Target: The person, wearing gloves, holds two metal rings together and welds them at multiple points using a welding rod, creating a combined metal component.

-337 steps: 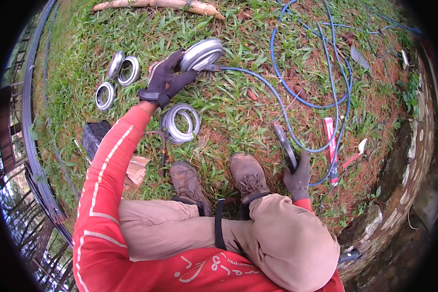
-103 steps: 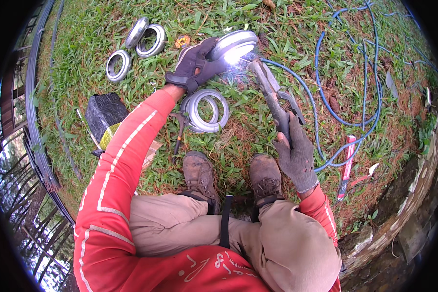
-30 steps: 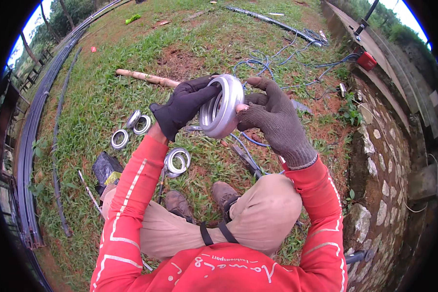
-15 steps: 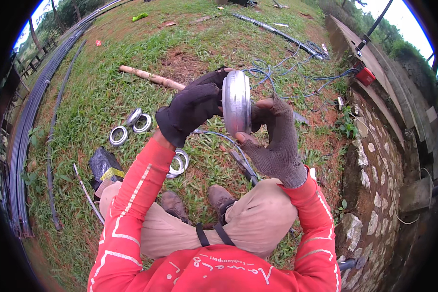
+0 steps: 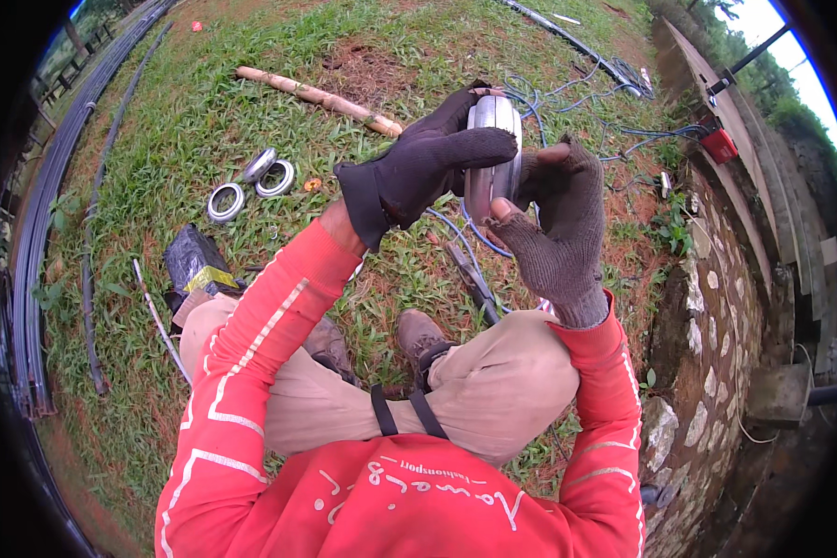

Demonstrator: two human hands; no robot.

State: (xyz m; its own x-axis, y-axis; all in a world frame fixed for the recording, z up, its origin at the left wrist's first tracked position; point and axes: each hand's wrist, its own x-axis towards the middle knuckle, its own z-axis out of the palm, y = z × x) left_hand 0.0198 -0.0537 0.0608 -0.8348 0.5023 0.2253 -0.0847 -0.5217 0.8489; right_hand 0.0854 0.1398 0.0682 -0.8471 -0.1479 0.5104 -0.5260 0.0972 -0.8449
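Up in front of me I hold a thick silvery metal ring (image 5: 495, 191), standing on edge with a seam line round its rim. My left hand (image 5: 418, 167), in a black glove, grips its left side with the thumb laid across the rim. On the other side my right hand (image 5: 563, 223), in a grey fingerless glove, has its bare thumb tip against the ring's lower edge; its fingers are partly hidden behind. Several similar rings (image 5: 223, 219) lie on the grass to the left, one leaning on another. Another is mostly hidden under my left forearm.
A wooden pole (image 5: 316, 95) lies beyond my hands. Blue cable (image 5: 535, 107) trails toward a red box (image 5: 719, 146) by the stone wall (image 5: 714, 377). Long dark pipes (image 5: 58, 177) run along the left. Near my knees are a black bag (image 5: 193, 253) and a dark clamp-like tool (image 5: 474, 284).
Both hands and the ring have shifted right in the view and slightly down. My left thumb now lies across the ring's rim. The view has tilted down a little.
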